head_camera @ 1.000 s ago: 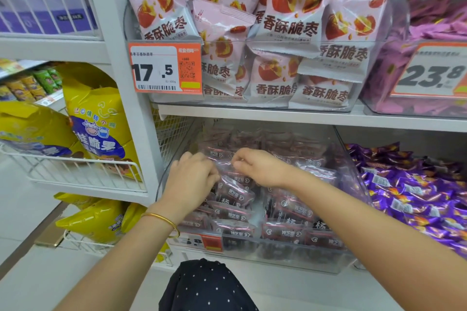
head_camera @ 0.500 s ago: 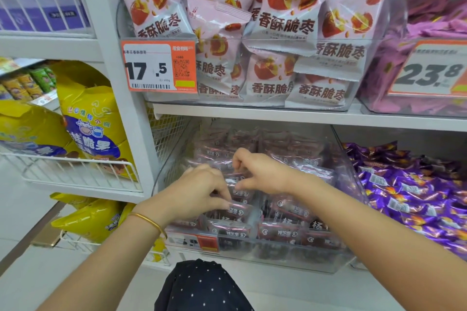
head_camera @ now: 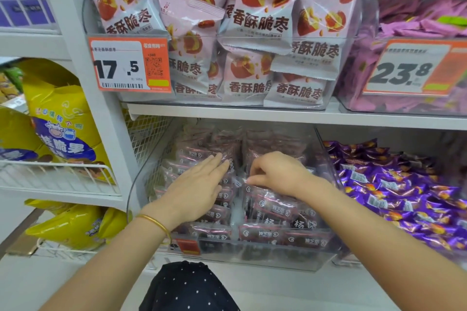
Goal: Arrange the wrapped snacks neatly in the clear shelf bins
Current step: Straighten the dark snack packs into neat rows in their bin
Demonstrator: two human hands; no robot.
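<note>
A clear shelf bin (head_camera: 252, 257) on the lower shelf holds several small dark maroon wrapped snacks (head_camera: 267, 209) in two rough columns. My left hand (head_camera: 197, 187), with a gold bangle at the wrist, lies flat with straight fingers on the left column. My right hand (head_camera: 275, 174) has its fingers curled down and pinches the edge of a packet at the top of the right column. Packets under both hands are hidden.
The shelf above carries a clear bin of pink date-snack bags (head_camera: 252, 20) with a 17.5 price tag (head_camera: 129, 65). Purple wrapped candies (head_camera: 394, 184) fill the bin to the right. Yellow bags (head_camera: 58, 118) sit in white wire baskets on the left. A dotted dark garment (head_camera: 187, 290) is below.
My left hand has opened from curled fingers to flat and slid up over the left column. My right hand has stayed at the right column, fingers curled on a packet.
</note>
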